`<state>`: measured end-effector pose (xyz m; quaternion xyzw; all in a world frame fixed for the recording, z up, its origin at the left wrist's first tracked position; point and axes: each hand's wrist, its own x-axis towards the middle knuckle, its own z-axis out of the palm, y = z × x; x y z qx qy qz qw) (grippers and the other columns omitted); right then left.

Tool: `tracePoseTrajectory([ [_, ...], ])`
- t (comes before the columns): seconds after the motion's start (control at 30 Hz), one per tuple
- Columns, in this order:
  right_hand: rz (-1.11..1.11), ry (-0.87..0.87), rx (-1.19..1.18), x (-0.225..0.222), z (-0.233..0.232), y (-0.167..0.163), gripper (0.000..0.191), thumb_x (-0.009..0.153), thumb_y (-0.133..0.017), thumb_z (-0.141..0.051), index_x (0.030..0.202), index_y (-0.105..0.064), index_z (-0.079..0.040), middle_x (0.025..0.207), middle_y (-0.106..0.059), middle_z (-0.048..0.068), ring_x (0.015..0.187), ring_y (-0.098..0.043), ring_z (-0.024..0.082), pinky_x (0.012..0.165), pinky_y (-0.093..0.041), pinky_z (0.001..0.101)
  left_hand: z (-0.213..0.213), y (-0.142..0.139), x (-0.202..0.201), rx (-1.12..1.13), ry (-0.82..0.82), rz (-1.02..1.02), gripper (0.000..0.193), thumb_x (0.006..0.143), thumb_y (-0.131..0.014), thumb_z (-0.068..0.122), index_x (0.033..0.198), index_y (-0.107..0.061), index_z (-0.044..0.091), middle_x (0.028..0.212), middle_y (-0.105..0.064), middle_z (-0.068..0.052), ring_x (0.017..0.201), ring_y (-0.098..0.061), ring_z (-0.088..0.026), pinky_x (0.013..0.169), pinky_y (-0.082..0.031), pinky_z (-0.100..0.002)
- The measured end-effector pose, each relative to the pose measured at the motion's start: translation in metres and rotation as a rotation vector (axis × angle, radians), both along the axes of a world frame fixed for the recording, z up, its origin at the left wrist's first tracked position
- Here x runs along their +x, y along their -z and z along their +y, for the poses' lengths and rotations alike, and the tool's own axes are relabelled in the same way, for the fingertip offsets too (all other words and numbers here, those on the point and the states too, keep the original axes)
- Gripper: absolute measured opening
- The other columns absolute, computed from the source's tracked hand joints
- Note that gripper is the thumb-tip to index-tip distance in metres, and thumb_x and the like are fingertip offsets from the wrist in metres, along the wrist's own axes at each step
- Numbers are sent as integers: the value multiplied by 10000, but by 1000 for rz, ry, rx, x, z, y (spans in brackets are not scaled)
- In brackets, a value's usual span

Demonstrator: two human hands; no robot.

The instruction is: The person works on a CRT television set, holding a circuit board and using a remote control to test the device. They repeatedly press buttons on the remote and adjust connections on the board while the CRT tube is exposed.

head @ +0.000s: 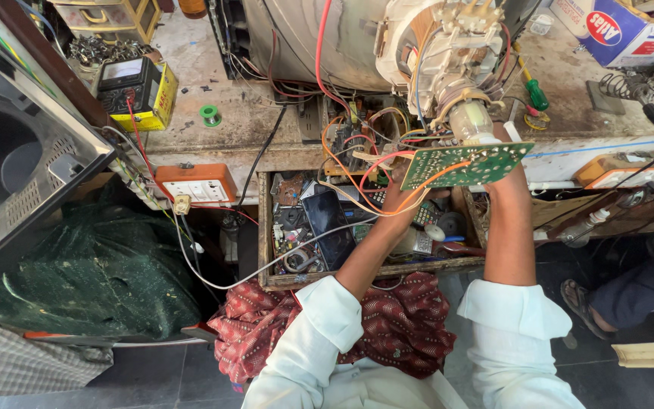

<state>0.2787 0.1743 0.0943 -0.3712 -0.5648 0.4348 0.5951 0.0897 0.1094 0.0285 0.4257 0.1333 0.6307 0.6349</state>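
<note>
1. Head view looks down on a small green printed circuit board (465, 164), held just below the glass neck of the grey picture tube (472, 121) that lies on the stained counter (244, 113).
2. Left hand (397, 198) comes up under the board's left end; its fingers are mostly hidden behind the board and the wires, so I cannot tell how far they are closed.
3. Right hand (502, 176) reaches up under the board's right end; its fingers are out of sight behind the board, so their grip cannot be told either.
4. Orange and red wires (357, 178) run from the board's left end back into the chassis.
5. By my judgement the board is light and stiff but fragile: best held by its bare edges, without tugging the wires or levering against the glass neck.
6. Below the board an open wooden drawer (357, 273) holds loose parts and a dark slab.
7. Left of the board, on the counter's front edge, sits an orange socket box with a white face (195, 184).
8. Further left stands a black meter on a yellow box (136, 92).
9. Up and right of the board lies a blue, white and red carton (616, 29).
</note>
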Motion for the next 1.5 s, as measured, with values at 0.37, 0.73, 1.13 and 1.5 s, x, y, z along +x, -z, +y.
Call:
tracePoseTrajectory([
  [0.37, 8, -44, 81, 5, -1, 6, 408, 1024, -652, -173, 1387, -581, -1, 1180, -654, 58, 1002, -632, 101, 823, -532, 255, 1, 4, 0, -25, 6, -38, 371, 1065, -577, 112, 1420, -554, 8, 1348, -615, -125, 1188, -642, -245, 914, -638, -427],
  [0.73, 6, -23, 44, 3, 0, 4, 371, 1029, -637, -186, 1348, -600, 1, 1147, -664, 63, 973, -641, 114, 801, -538, 265, -3, -3, -3, 23, 15, -34, 430, 1047, -590, 94, 1463, -520, 13, 1374, -611, -121, 1198, -640, -241, 923, -631, -418],
  [1.13, -8, -54, 78, -6, -11, -6, 381, 1024, -649, -200, 1350, -611, -7, 1147, -663, 56, 977, -631, 106, 800, -526, 262, -5, -5, -4, -10, 23, 12, 410, 1073, -569, 140, 1458, -537, 5, 1354, -634, -118, 1181, -650, -228, 933, -623, -401],
  [1.5, 26, -9, 14, -4, -9, -4, 384, 1027, -637, -207, 1348, -611, 0, 1124, -669, 54, 946, -642, 106, 766, -531, 261, -6, -9, -5, -6, 8, 13, 415, 1067, -563, 140, 1468, -529, 41, 1370, -613, -110, 1181, -643, -225, 907, -631, -401],
])
